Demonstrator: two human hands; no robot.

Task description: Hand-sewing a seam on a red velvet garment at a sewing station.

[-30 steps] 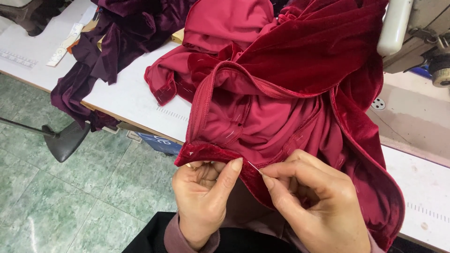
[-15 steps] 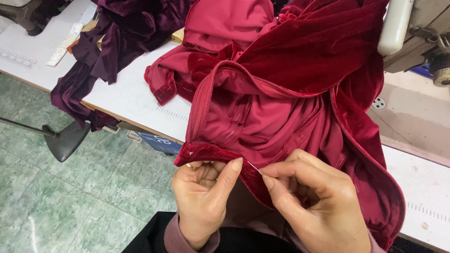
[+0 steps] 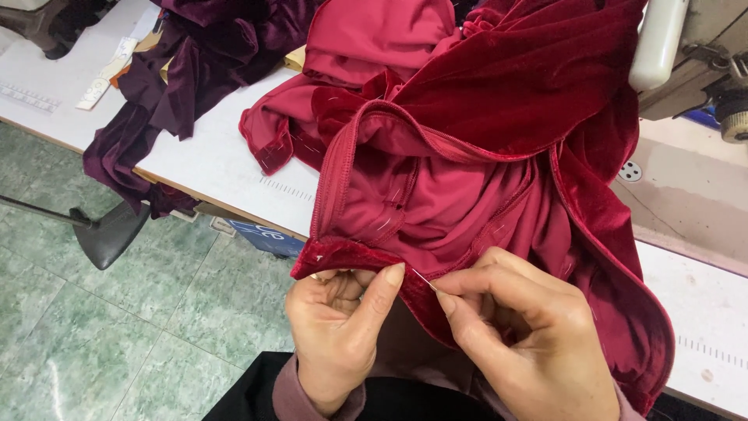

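The left hand (image 3: 343, 335) pinches the folded velvet hem of a red garment (image 3: 483, 156) – thumb on top, fingers curled under the edge, grip pressed together on the cloth. The right hand (image 3: 530, 343) sits just beside it, thumb & forefinger pinched on a thin needle (image 3: 421, 278) whose tip points toward the left thumb, right at the hem. The garment is bunched up w/ its satin lining showing inside and the velvet outside; most of it lies on the white tabletop (image 3: 210, 164), while the lower edge hangs off the front into both hands, above the person's lap. White thread marks dot the lining near the seam. Further back on the tabletop, at upper left, lies a dark purple velvet piece (image 3: 195, 70) – part of it droops over the front edge. A strip of measuring tape (image 3: 105, 74) lies near that purple cloth. At upper right stands a white sewing machine (image 3: 662, 39), only partly in view. Below the tabletop, a green tiled floor (image 3: 140, 343) and a dark pedal (image 3: 109, 234) on a metal rod.
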